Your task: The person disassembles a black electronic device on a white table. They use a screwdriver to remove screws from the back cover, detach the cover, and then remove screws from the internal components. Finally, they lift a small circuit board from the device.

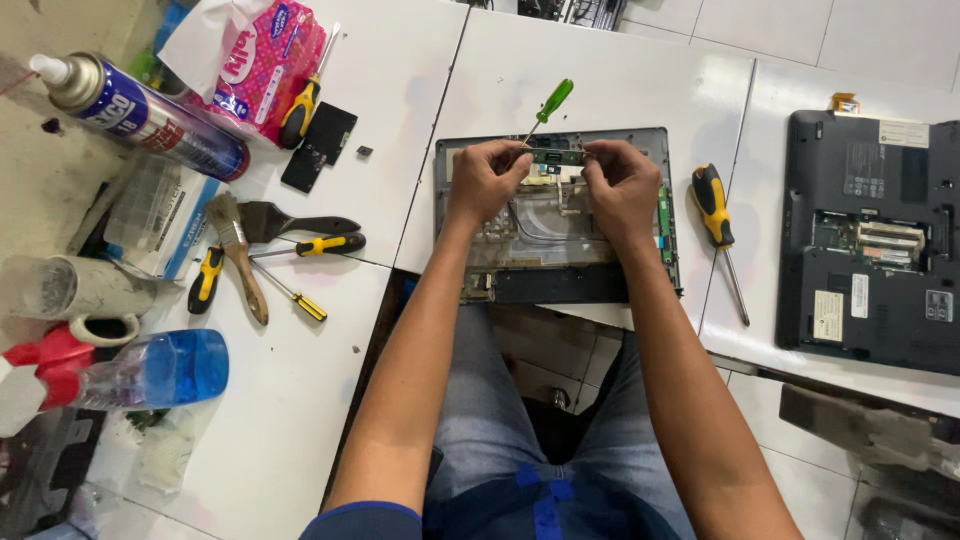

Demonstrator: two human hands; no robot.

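Gripping narrow green circuit board [556, 157] — bare-handed

Left hand [487, 180]: pinches the left end of a small green circuit strip [556, 157], a green-handled screwdriver [545, 108] sticking up past its fingers.
Right hand [622, 185]: grips the strip's right end.
Beneath: an open grey laptop shell [560, 262] on the white table [300, 400].
Right side: a yellow-black screwdriver [716, 222], then a dark laptop base [868, 240].
Left side: brush [238, 252], spray can [140, 115], blue bottle [150, 372].
Unclear: whether the strip is fastened to the shell.
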